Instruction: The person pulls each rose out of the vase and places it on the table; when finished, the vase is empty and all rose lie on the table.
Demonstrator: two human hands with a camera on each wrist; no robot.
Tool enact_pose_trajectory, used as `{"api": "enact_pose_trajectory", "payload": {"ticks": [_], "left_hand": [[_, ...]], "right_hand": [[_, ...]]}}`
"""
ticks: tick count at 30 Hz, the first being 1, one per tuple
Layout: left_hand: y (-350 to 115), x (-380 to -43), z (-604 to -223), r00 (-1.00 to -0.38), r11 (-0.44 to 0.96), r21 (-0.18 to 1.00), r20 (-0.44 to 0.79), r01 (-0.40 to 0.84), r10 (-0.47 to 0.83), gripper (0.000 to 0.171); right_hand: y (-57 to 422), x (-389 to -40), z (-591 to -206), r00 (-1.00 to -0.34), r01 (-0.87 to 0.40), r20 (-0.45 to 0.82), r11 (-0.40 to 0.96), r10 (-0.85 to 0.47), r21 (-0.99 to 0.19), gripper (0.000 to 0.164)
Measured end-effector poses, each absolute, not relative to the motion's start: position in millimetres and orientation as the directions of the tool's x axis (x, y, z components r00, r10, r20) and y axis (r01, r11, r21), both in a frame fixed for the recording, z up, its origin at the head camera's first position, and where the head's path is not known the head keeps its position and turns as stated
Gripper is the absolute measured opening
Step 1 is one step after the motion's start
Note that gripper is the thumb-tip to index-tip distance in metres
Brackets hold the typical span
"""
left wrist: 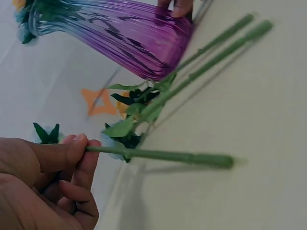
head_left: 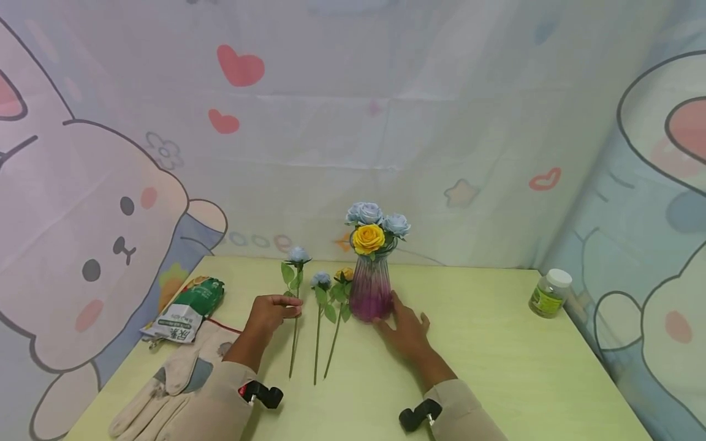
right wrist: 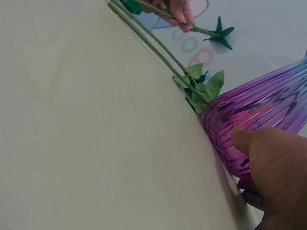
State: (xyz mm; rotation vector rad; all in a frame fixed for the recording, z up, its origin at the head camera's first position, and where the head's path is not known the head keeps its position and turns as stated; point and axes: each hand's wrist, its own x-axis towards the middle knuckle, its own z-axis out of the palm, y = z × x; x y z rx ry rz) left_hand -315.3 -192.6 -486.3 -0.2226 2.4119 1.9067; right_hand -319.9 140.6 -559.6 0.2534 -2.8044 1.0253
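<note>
Between thumb and fingers, my left hand (head_left: 268, 320) pinches the green stem (left wrist: 177, 156) of a blue artificial rose (head_left: 298, 256). In the head view its bloom points away from me. My right hand (head_left: 407, 334) holds the lower part of a ribbed glass vase (head_left: 368, 294), purple at the base and clearer above, with the thumb on its near side. The vase stands upright and contains several blue roses (head_left: 397, 225) and a yellow rose (head_left: 368, 239). Left of it, another blue rose (head_left: 321, 280) and a smaller yellow rose (head_left: 344, 274) lie on the table, stems toward me.
White-and-grey work gloves (head_left: 184, 373) lie at the table's left, partly under my left sleeve. Behind them is a green-and-white packet (head_left: 193, 309). A small jar (head_left: 547, 297) with a white lid stands near the right edge. A printed cloth (head_left: 430, 141) hangs behind the table (head_left: 496, 367).
</note>
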Motion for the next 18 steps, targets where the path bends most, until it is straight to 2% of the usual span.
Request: {"api": "enact_pose_trajectory", "payload": {"ticks": [3, 12, 18], "left_hand": [[-193.0, -315.8, -494.9, -0.987, 0.257, 0.954, -0.132, -0.152, -0.096, 0.020], [-196.6, -316.7, -517.0, -0.992, 0.451, 0.891, 0.000, -0.057, -0.125, 0.015], [-196.3, -318.2, -522.1, -0.993, 0.506, 0.862, 0.046, -0.016, -0.110, 0.014]], "right_hand": [[139.9, -320.5, -559.6, -0.975, -0.209, 0.196, 0.750, -0.108, -0.627, 0.088], [139.3, -318.2, -561.4, -0.976, -0.209, 0.184, 0.734, -0.116, -0.647, 0.090], [140.9, -319.1, -562.8, -0.977, -0.203, 0.183, 0.743, -0.110, -0.638, 0.089]]}}
